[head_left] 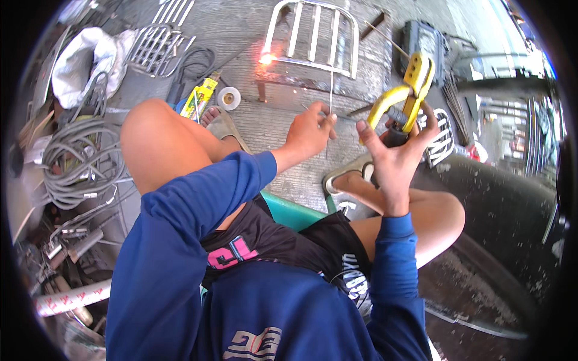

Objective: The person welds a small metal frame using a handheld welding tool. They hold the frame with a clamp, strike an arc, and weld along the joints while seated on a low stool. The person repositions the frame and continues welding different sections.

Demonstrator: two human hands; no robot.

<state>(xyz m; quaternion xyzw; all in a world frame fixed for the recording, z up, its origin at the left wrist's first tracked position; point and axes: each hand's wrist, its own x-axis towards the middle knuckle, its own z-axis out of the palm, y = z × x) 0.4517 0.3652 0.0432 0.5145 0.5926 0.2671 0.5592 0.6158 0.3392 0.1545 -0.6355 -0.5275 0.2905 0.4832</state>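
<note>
Left hand: here's your left hand (310,129), fingertips closed in a pinch on a thin rod (330,90).
Thin rod: near upright, its top meeting the lower edge of the slatted metal frame (315,34) in view; you can't tell here whether they touch.
Right hand: up comes the yellow holder (418,75), its dark handle gripped in your right hand (397,153), thumb and fingers spread around it.
Second rod: a slim one (385,39) slants to the holder's head; whether it's clamped, you can't tell.
Slatted frame: lying on the low, rusty-edged table (289,83) ahead of you, and there's an orange glow (267,58) at its near left corner!
Left of your feet: a yellow box (201,98) just beside a roll (229,103), grey cable (78,159) coiled farther out.
</note>
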